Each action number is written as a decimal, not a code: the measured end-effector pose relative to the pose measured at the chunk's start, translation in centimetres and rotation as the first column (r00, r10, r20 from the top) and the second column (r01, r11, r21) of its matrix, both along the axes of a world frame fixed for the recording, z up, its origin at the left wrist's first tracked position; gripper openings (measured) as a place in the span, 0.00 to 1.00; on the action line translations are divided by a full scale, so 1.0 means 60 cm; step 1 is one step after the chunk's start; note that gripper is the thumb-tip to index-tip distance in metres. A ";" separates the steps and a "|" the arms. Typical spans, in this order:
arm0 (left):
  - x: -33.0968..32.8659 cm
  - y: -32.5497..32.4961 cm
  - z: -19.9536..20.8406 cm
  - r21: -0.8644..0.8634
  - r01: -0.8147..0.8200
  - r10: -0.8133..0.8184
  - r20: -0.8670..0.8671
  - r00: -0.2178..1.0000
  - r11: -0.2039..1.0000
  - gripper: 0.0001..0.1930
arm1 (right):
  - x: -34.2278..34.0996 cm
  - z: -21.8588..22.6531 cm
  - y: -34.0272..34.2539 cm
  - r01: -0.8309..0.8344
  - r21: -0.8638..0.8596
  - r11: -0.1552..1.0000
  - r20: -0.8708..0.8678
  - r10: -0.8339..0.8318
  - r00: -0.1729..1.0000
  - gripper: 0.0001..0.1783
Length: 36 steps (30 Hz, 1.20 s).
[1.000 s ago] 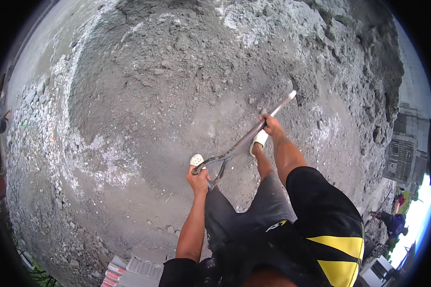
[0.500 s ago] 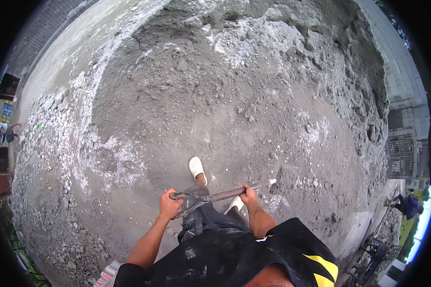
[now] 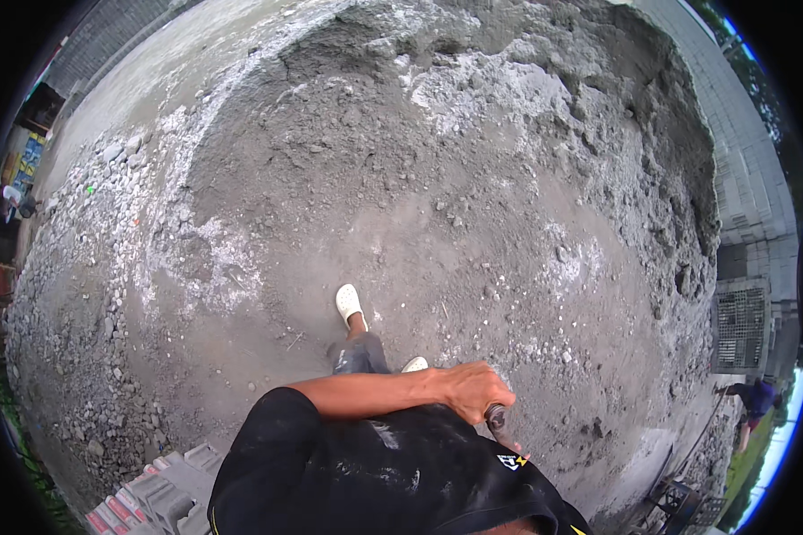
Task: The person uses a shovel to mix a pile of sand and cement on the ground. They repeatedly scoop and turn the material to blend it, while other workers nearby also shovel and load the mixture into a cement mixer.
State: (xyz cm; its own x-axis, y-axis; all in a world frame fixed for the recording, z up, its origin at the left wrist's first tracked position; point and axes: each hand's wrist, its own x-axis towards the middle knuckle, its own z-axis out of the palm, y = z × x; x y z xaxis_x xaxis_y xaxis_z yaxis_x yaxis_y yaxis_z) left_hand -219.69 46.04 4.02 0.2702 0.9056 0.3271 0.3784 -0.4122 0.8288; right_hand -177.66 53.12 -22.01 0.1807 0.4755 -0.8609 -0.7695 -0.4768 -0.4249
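Note:
My left arm reaches across my body to the right. Its hand, my left hand [image 3: 471, 390], is closed round the grip end of a shovel [image 3: 500, 417] at my right side. Only the dark grip and a short bit of shaft show; the blade is out of sight. Just below, a small patch of skin at the shaft seems to be my right hand [image 3: 522, 452]; its fingers are hidden by my body and shirt. Under me lies grey, gravelly sand [image 3: 401, 232], and my feet in white clogs [image 3: 350, 306] stand on it.
A steep, dug-out bank of sand [image 3: 678, 169] rises ahead and right. Loose stones [image 3: 120, 160] lie to the left. Hollow blocks [image 3: 156, 495] are stacked at the lower left. A metal grate [image 3: 740, 321] and another person [image 3: 757, 399] are at the far right, a person [image 3: 16, 198] far left.
My left hand has swung across to my right side with the shovel's grip. The shaft, earlier held level before my legs by both hands, now goes back beside my right hip.

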 end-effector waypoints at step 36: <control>-0.905 -0.076 -0.191 -0.782 -0.618 0.230 0.619 -0.752 0.083 0.04 | -1.575 0.277 -0.063 -0.401 -0.230 -0.887 0.925 -0.071 -0.374 0.23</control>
State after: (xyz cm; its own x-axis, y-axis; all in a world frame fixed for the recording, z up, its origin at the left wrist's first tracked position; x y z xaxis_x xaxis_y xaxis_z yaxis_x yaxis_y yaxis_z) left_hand -274.01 41.51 -7.44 -0.8382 -0.1795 -0.5150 -0.2212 -0.7513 0.6218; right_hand -272.15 49.37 -5.38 -0.9783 -0.0409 -0.2032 0.1236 0.6717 -0.7305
